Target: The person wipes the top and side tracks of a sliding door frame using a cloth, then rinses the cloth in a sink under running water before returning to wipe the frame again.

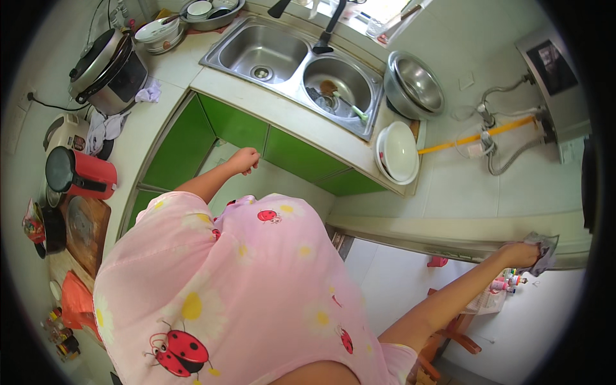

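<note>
My right hand [522, 255] is stretched far out to the right. It grips a crumpled grey cloth [546, 251] against the edge of a doorway frame [462, 250]. Close in front of my body hangs my left hand [244, 161], its fingers curled in and no object visible in it. Behind that hand are green cabinet doors [240, 122] under the counter. The part of the frame directly beneath the cloth is hidden.
Ahead is a double steel sink [284, 72] with a green-handled brush [351, 106] in its right basin. Steel bowls [414, 84] and white bowls [397, 151] stand beside it. A pressure cooker [110, 72], a red kettle [89, 173] and a cutting board [86, 226] line the left counter.
</note>
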Motion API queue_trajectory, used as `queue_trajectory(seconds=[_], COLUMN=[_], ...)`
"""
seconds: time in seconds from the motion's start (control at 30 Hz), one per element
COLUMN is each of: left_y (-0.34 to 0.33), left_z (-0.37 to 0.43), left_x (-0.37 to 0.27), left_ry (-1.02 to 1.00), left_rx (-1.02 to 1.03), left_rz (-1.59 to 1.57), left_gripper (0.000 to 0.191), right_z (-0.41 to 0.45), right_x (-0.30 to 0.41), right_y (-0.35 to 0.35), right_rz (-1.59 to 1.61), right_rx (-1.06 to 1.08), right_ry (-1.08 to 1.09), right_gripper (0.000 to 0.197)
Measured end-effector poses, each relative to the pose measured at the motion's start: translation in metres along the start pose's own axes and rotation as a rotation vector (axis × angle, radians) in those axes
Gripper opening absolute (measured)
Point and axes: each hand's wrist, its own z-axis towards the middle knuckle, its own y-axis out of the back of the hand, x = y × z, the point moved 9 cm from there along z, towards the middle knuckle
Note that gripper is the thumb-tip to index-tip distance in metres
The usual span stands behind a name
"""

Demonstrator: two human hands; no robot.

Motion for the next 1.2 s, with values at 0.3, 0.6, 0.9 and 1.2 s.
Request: queue_trajectory(seconds=[0.3, 0.6, 0.9, 1.2], left_y=[0.084, 0.126, 0.166, 0.149], left_z=[0.007, -0.043, -0.137, -0.161], left_x=[-0.016, 0.028, 0.114, 0.085], left_ry=[-0.046, 0.048, 0.202, 0.277], left_rx=[-0.094, -0.322, -0.850, -0.920], left_rz=[-0.253, -0.441, -0.624, -0.725], left_gripper=[0.025, 0.027, 0.031, 0.032], right_z=[-0.222, -0.518, -0.611, -0.650], right_x=[0.037, 0.143, 0.195, 0.237], right_y=[-0.094, -0.229, -0.302, -0.328], right_rz=[0.886, 0.979, 1.188, 1.261], right_rx=[0.526, 1.249, 1.842, 1.838], right_ry=[-0.568, -1.764, -1.851, -2.070], right_gripper=[0.037, 0.068, 0.060, 0.059])
